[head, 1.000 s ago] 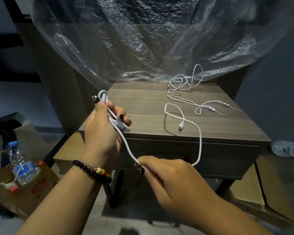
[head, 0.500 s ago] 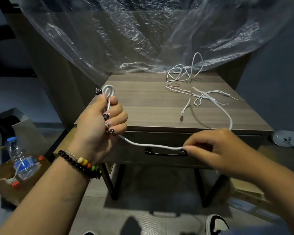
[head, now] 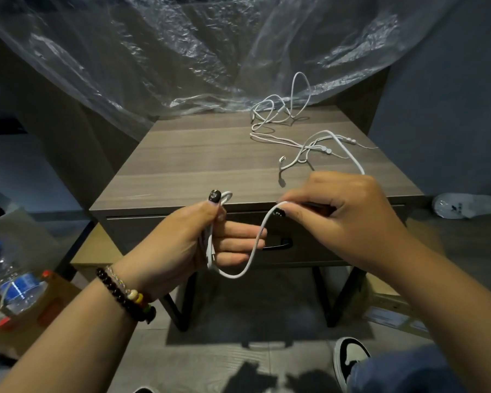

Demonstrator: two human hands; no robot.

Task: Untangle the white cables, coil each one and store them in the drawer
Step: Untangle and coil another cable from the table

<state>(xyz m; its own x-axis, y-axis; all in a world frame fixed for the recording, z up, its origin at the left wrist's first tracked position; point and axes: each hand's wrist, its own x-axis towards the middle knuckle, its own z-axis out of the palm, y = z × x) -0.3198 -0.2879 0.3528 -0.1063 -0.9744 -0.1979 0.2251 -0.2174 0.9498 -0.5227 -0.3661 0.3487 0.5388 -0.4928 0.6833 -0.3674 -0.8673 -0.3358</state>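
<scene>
White cable (head: 255,248) half coiled: loops gripped in left hand (head: 182,248), thumb clamped on top, free run pinched by right hand (head: 349,219) fingers (head: 288,211), tail trailing back over counter (head: 199,165) into tangled cables (head: 281,114). Risk: could snag that tangle, dragging it off. Drawer (head: 304,251) closed.

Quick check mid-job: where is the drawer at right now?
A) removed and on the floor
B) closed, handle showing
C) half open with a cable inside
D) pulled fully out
B: the drawer front sits flush under the tabletop, its dark handle showing behind the white cable that both hands hold.
</scene>
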